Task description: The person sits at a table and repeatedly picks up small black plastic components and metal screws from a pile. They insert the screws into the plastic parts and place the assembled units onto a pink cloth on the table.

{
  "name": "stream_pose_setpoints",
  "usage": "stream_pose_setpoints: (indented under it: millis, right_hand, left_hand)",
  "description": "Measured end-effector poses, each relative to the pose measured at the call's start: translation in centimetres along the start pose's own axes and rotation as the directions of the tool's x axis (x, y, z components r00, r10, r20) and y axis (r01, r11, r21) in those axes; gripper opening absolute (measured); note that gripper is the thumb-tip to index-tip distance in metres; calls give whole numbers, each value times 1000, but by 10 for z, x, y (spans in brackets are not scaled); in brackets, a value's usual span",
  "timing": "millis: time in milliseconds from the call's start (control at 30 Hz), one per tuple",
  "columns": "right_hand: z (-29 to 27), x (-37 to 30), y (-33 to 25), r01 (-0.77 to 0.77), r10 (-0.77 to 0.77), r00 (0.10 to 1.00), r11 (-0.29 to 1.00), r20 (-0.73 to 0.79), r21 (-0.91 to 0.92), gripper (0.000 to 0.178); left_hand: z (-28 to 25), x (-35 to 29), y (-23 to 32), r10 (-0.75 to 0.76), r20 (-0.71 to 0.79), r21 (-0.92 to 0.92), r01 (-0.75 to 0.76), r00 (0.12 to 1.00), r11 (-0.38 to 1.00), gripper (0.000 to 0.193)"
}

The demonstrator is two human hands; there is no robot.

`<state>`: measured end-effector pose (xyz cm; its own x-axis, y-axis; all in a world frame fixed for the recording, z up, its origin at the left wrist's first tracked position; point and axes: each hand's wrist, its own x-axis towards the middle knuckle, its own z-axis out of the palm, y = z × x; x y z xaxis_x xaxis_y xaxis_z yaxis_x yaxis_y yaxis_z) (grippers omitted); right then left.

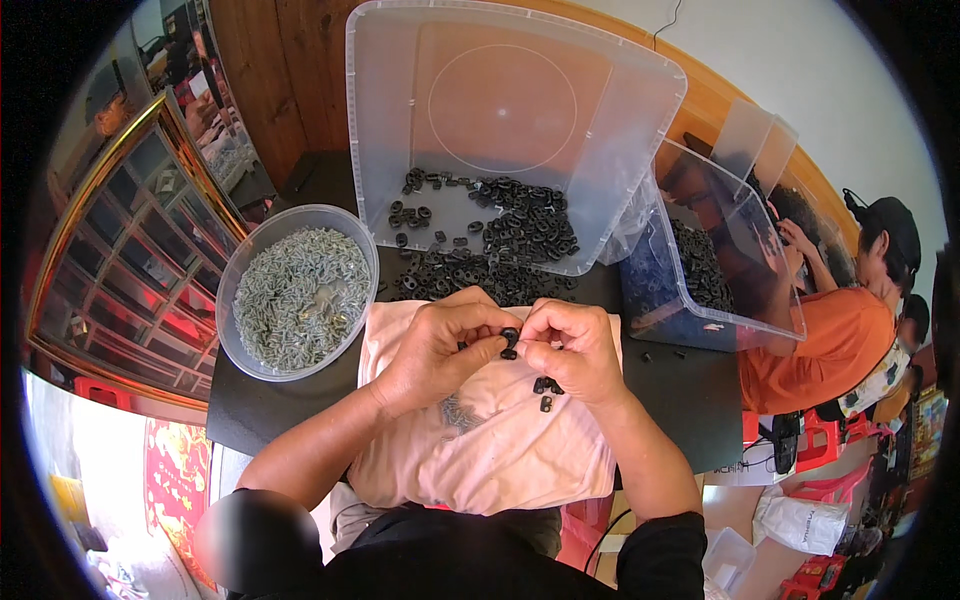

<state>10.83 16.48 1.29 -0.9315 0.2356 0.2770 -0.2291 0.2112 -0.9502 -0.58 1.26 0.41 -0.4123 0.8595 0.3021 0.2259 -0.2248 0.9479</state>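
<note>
Black sleeves (662,550) sit closest to us, down at the bottom of the head view, and our bare arms reach up from them. Our left hand (445,345) has its fingers pinched around a small black plastic part (510,338), up over the far edge of a pink cloth (530,455). Our right hand (578,350) meets it there, with its fingers bent in close to the same part. They are too small and crowded for us to tell if they grip it too, or hold some tiny thing. We think both hands come together so the little part stays steady.

On the cloth we see a small pile of screws (457,415) and a few loose black parts (546,388), maybe put there so they are quick to grab and don't roll off. To our left, a round clear tub (228,325) is full of silvery screws (300,290). Ahead, a big clear bin (400,100) lies on its side with its mouth toward us. Black parts (525,220) lie inside and more spill onto the dark tabletop (250,410), perhaps so we can reach them easily. Another clear bin (750,310) on the right holds more, near a person in an orange shirt (810,345).
</note>
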Motion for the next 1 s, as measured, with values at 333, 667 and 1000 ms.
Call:
stream_pose_setpoints:
  millis: [333, 667, 1000]
  right_hand:
    - [2, 2, 2, -57, 56, 996, 998, -72, -6, 9]
    - [-3, 0, 0, -107, 107, 994, 994, -1, -12, 8]
    - [-9, 2, -8, -109, 110, 993, 994, -46, 27, 13]
  left_hand:
    - [-5, 4, 0, -59, -21, -175, 55, 998, 983, 23]
    - [-10, 5, 3, -124, -60, -109, 117, 991, 987, 17]
    - [-13, 8, -8, -208, -50, -375, 174, 977, 910, 14]
